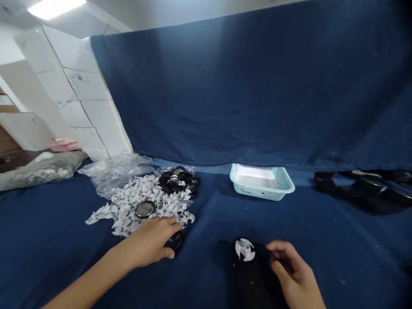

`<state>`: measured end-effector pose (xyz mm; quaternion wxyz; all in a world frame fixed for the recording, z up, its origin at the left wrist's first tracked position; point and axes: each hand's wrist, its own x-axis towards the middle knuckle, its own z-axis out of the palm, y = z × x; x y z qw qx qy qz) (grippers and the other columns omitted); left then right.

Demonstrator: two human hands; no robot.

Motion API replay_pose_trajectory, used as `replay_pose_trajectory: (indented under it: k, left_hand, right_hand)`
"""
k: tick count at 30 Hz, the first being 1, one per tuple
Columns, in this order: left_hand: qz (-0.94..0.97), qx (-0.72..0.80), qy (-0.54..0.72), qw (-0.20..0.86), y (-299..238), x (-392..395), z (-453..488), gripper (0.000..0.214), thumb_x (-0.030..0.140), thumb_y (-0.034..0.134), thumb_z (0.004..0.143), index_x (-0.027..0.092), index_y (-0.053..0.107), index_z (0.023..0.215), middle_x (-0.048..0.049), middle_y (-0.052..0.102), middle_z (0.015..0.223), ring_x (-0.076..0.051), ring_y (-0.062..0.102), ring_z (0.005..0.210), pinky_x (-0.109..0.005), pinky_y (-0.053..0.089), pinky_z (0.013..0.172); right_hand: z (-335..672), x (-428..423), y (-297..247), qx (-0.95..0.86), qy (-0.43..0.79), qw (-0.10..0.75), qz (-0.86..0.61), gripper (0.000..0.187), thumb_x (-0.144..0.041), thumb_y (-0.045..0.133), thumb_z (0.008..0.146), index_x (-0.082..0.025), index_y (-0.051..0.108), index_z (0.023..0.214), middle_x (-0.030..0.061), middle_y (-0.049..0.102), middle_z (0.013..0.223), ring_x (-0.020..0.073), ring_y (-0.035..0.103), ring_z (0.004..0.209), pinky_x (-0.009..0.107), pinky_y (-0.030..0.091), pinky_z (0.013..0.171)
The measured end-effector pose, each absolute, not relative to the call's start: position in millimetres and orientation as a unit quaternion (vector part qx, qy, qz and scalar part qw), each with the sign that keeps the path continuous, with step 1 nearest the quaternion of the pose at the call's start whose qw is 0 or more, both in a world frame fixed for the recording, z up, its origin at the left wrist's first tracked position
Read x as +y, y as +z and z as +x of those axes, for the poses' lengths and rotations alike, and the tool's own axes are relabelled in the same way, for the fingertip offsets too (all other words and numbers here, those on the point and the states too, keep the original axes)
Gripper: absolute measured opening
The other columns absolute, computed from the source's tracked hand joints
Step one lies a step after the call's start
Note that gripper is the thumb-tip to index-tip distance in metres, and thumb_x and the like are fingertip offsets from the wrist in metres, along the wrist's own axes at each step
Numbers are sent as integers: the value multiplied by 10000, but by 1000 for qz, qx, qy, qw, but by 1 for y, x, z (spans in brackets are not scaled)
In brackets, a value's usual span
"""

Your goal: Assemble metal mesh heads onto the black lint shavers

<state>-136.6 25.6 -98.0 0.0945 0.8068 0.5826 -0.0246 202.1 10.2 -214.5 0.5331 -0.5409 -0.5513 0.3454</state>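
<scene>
My left hand (151,241) lies palm down on the blue cloth with its fingers curled over a small black round part (174,241), at the near edge of a heap of white plastic pieces (141,201). My right hand (294,272) hovers half curled just right of a black cylinder (246,266), whose top shows a white fan-shaped piece (244,249). Nothing shows in the right hand's fingers. A dark disc with a metal rim (145,209) rests on the white heap. Several black round parts (179,181) are piled behind it.
A pale green basket (261,182) holding a white tray stands at the back centre. Clear plastic bags (112,171) lie at the back left, beside stacked white boxes (83,103). Black parts (363,189) sit under the hanging blue cloth (257,86) on the right.
</scene>
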Motion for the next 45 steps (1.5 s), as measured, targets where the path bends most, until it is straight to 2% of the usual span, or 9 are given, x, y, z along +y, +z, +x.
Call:
replay_pose_trajectory:
  k: [6, 10, 13, 17, 20, 23, 29, 33, 45]
  left_hand:
    - [815, 540, 26, 209, -77, 21, -116, 560, 417, 688, 760, 374, 558, 1303, -52, 587, 1208, -292, 602, 1047, -396, 474, 867]
    - [822, 438, 171, 322, -80, 18, -80, 476, 263, 689, 748, 328, 579, 1207, -21, 535, 1174, -197, 573, 1006, -326, 460, 895]
    - [785, 377, 290, 396, -95, 22, -52, 446, 182, 683, 711, 251, 505, 1114, -57, 491, 1247, -203, 545, 1086, -326, 462, 909]
    - [781, 351, 328, 400, -110, 31, -25, 330, 124, 687, 686, 218, 447, 893, -91, 507, 1270, -232, 517, 1174, -362, 431, 964]
    - [803, 350, 317, 363, -114, 36, -14, 259, 131, 689, 707, 208, 452, 776, -87, 568, 1204, -245, 500, 1211, -351, 421, 967]
    - [807, 349, 310, 361, -115, 41, -13, 247, 178, 704, 729, 207, 461, 751, -75, 598, 1199, -242, 523, 1193, -353, 423, 966]
    - [838, 376, 219, 330, -101, 47, -15, 479, 268, 784, 683, 271, 539, 1095, -27, 626, 1178, -243, 572, 1085, -424, 407, 987]
    - [874, 351, 157, 296, -97, 49, -13, 453, 270, 794, 679, 290, 599, 1088, -18, 637, 1218, -272, 563, 1124, -486, 317, 1062]
    - [850, 366, 170, 338, -107, 51, -12, 508, 282, 841, 651, 275, 619, 1107, -14, 655, 1152, -244, 589, 1062, -382, 437, 955]
  right_hand:
    - [198, 10, -211, -544, 360, 548, -524, 176, -260, 607, 687, -220, 682, 841, 38, 611, 804, 186, 604, 658, 313, 522, 646]
    - [198, 16, -210, -527, 408, 562, -489, 196, -204, 611, 673, -237, 701, 844, 61, 622, 952, 205, 646, 777, 338, 539, 741]
    - [199, 19, -210, -522, 511, 533, -427, 432, -173, 587, 686, -290, 666, 1094, 74, 603, 1231, 268, 600, 1136, 413, 474, 970]
    - [198, 17, -208, -569, 596, 462, -327, 743, -154, 589, 742, -350, 372, 1425, 49, 440, 1484, 248, 370, 1391, 470, 280, 1146]
    - [197, 16, -202, -658, 549, 406, -317, 858, -93, 592, 742, -286, 232, 1496, 90, 413, 1503, 242, 371, 1392, 478, 240, 1169]
    - [194, 15, -194, -708, 498, 377, -330, 873, -46, 564, 727, -221, 208, 1505, 119, 428, 1492, 242, 392, 1381, 474, 265, 1166]
    - [189, 16, -191, -702, 484, 391, -344, 834, -86, 614, 721, -204, 286, 1478, 120, 475, 1458, 275, 433, 1354, 482, 330, 1140]
    - [189, 17, -197, -688, 489, 404, -351, 876, -109, 655, 718, -210, 259, 1493, 132, 459, 1471, 287, 430, 1355, 494, 324, 1139]
    - [190, 14, -193, -703, 476, 375, -372, 912, -135, 661, 747, -212, 194, 1527, 118, 469, 1465, 272, 439, 1349, 469, 325, 1142]
